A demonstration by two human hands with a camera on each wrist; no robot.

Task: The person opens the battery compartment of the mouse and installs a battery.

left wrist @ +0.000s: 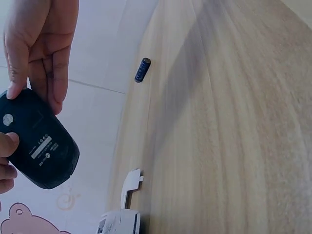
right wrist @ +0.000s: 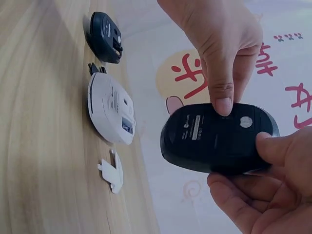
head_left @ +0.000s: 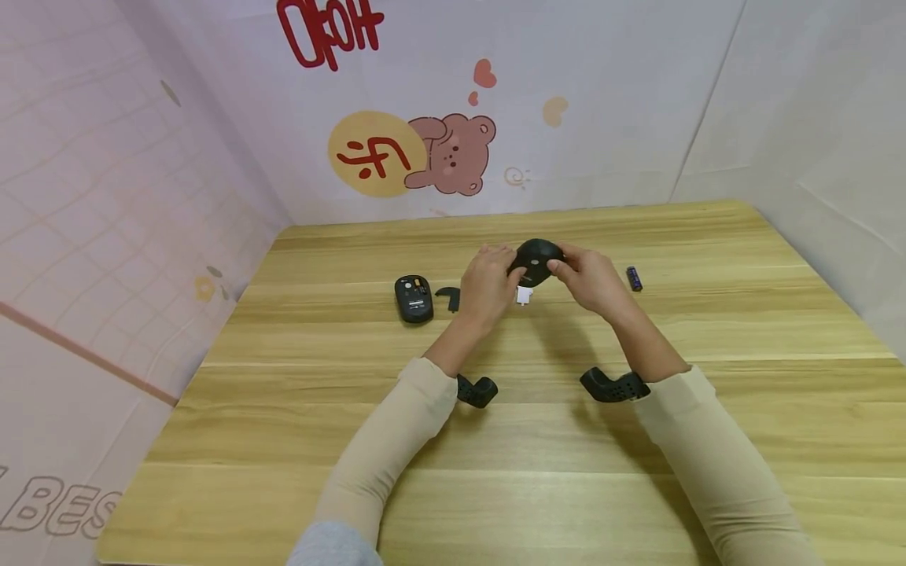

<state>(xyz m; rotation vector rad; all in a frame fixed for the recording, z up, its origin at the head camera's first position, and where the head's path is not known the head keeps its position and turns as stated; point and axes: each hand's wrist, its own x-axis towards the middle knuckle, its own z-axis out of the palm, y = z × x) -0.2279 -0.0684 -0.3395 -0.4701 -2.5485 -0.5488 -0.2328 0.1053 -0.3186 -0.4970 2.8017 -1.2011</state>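
A black computer mouse (head_left: 538,255) is held up above the table, its underside with a pale label and a round light spot facing me. My left hand (head_left: 487,287) grips one side, with its thumb on the underside; the right wrist view shows that thumb (right wrist: 224,105). My right hand (head_left: 591,279) pinches the other side between thumb and fingers. Below the held mouse lies a white battery cover (right wrist: 112,173). Beside that cover sits a white mouse (right wrist: 109,107), underside up with its battery slot uncovered, hidden behind my left hand in the head view.
Further left on the wooden table (head_left: 340,409) lies another black mouse (head_left: 414,300), underside up with its compartment uncovered. A dark cover piece (head_left: 450,298) is next to it. A dark blue battery (head_left: 634,278) lies right of my right hand. Printed cloth walls (head_left: 602,149) border the table.
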